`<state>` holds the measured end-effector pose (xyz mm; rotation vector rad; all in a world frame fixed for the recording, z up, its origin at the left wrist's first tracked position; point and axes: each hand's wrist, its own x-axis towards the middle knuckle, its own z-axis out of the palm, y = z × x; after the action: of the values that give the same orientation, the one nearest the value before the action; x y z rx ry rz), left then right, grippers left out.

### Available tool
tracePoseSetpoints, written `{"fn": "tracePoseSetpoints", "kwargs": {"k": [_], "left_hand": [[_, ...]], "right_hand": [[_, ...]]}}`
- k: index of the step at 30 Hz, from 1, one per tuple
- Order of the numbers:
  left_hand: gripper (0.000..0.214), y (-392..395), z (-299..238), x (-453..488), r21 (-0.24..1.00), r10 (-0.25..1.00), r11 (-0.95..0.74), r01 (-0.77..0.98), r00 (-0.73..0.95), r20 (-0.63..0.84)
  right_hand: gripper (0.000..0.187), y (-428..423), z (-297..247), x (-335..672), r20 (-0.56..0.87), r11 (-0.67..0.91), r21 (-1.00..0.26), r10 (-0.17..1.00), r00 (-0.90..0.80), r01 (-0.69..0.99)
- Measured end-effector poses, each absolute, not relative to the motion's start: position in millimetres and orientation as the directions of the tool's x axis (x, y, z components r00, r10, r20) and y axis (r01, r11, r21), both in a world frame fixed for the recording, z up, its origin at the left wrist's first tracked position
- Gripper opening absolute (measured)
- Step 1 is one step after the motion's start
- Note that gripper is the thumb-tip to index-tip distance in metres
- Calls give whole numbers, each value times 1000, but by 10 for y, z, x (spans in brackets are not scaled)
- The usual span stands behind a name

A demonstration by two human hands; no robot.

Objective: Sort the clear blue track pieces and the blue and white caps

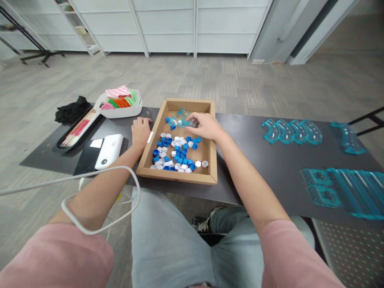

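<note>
A shallow cardboard box stands on the dark table in front of me. Blue and white hexagonal pieces lie scattered over its near half. In its far part are clear teal plastic pieces, with a few blue pieces beside them. My right hand reaches into the box, its fingers curled round one of these clear plastic pieces, partly hidden under the hand. My left hand rests on the table against the box's left side, fingers loosely spread and holding nothing.
Curved teal plastic pieces lie in a row at the right, near another teal part and long teal tubes. On the left are a white basket, a black tray, black cloth and a white power bank. A white cable crosses my left arm.
</note>
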<state>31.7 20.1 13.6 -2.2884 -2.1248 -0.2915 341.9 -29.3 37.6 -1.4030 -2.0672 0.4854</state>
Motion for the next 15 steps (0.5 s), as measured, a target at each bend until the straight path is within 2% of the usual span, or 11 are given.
{"fn": "tracePoseSetpoints", "kwargs": {"k": [3, 6, 8, 11, 15], "left_hand": [[49, 182, 148, 337, 128, 988, -85, 988, 67, 139], [50, 176, 154, 357, 118, 989, -75, 990, 59, 134], [50, 173, 166, 351, 108, 991, -71, 992, 57, 124], [49, 145, 223, 302, 112, 991, -93, 989, 81, 106], [42, 76, 344, 390, 86, 996, -28, 996, 20, 90]], "right_hand": [[41, -237, 278, 3470, 294, 344, -825, 939, -179, 447], [59, -181, 283, 3513, 256, 269, -956, 960, -116, 115], [65, -170, 359, 3549, 238, 235, -971, 968, -75, -50], [63, -238, 531, 3627, 225, 220, -952, 974, 2, -211], [53, -548, 727, 3843, 154, 162, -956, 987, 53, -243]]}}
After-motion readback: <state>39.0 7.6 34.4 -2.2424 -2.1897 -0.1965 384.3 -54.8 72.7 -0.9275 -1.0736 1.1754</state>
